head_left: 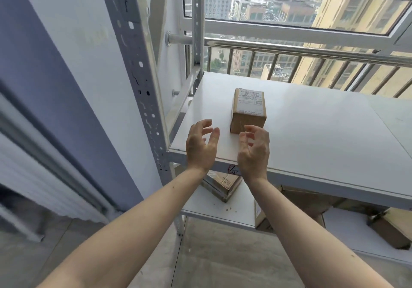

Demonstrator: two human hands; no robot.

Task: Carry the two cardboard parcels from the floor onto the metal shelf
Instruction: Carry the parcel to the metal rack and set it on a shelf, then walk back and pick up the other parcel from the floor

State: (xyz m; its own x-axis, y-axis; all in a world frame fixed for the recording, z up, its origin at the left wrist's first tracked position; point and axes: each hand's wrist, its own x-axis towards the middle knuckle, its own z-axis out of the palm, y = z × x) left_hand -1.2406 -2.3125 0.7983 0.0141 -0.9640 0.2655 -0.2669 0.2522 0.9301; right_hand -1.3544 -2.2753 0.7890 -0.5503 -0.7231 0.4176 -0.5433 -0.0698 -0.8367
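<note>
A small brown cardboard parcel [248, 110] with a white label on top rests on the white board of the metal shelf [323, 136], near its front left corner. My left hand [200, 146] hovers just left of and in front of the parcel, fingers spread and curled, holding nothing. My right hand [254, 148] hangs directly in front of the parcel, fingers apart, also empty. Neither hand touches the parcel. No parcel on the floor is visible.
The lower shelf board [214, 211] holds a cardboard box [223, 185] and other brown boxes [392, 229] further right. A perforated grey upright [138, 76] stands at the left. Behind the shelf are a window and railing [312, 53]. A radiator [33, 176] lines the left wall.
</note>
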